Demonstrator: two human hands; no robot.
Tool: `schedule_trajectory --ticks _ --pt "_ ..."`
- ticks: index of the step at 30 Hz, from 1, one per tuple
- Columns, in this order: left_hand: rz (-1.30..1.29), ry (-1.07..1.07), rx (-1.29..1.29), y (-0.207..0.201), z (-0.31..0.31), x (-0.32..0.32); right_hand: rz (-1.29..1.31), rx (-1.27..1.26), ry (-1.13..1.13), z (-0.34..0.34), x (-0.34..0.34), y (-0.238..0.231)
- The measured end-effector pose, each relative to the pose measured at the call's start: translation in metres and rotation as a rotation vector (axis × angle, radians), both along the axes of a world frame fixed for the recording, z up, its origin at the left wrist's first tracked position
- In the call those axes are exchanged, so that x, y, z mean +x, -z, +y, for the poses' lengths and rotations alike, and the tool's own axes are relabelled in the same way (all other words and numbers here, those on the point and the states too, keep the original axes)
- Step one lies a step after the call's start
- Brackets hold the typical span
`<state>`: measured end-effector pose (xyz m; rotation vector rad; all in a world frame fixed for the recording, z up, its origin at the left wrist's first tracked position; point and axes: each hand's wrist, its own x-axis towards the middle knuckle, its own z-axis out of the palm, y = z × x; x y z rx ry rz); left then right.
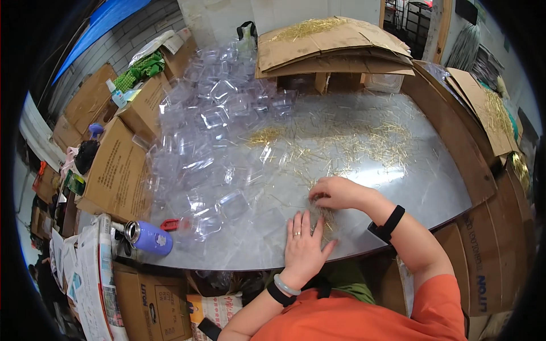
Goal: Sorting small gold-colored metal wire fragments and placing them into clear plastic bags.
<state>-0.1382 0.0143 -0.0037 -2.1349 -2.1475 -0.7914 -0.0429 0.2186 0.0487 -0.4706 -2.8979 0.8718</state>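
Note:
My left hand (pixel 303 243), with a ring and a pale bangle, lies flat near the table's front edge, fingers stretched out. Just beyond it my right hand (pixel 343 194) curls its fingers down, closed on thin gold-coloured wire pieces; its palm side and exactly how many it grips are hidden. A small heap of these wire pieces (pixel 326 219) lies between my two hands. More loose wire pieces (pixel 389 145) are strewn over the grey table (pixel 421 190), with a denser gold clump (pixel 264 136) farther left.
Many clear plastic boxes (pixel 215 117) cover the table's left half. A purple bottle (pixel 153 237) lies tipped at the front left by a red object (pixel 169 224). Cardboard boxes (pixel 116 170) line the left side. Stacked cardboard sheets (pixel 335 45) rise at the back; cardboard walls (pixel 455 125) edge the right.

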Motion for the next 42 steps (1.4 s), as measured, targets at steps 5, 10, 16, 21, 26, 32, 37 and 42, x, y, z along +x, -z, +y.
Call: schedule_trajectory --ticks 5,10,16,21,26,32,37,42 --pt "-0.044 0.028 0.034 0.002 -0.001 -0.003 0.021 0.268 0.313 -0.011 0.007 0.014" --pt "-0.069 0.097 0.040 0.008 -0.008 -0.010 -0.057 0.249 0.533 -0.030 0.021 0.012" --pt "-0.179 0.144 0.065 0.011 -0.010 -0.011 -0.113 0.127 0.273 -0.039 0.036 0.013" --pt "-0.005 0.164 0.051 -0.001 -0.006 -0.010 0.191 0.398 0.117 -0.012 0.018 0.013" --pt "0.012 0.153 0.059 0.000 -0.004 -0.010 -0.163 0.396 0.101 -0.006 0.002 0.010" --pt "0.028 0.166 0.043 0.000 -0.004 -0.010 -0.043 0.415 0.241 -0.001 -0.005 0.029" --pt "0.039 0.171 0.029 0.000 -0.006 -0.011 0.138 0.318 0.426 -0.004 0.005 0.019" --pt "-0.073 0.179 0.052 0.007 -0.006 -0.012 -0.026 0.239 0.311 -0.033 0.025 0.008"
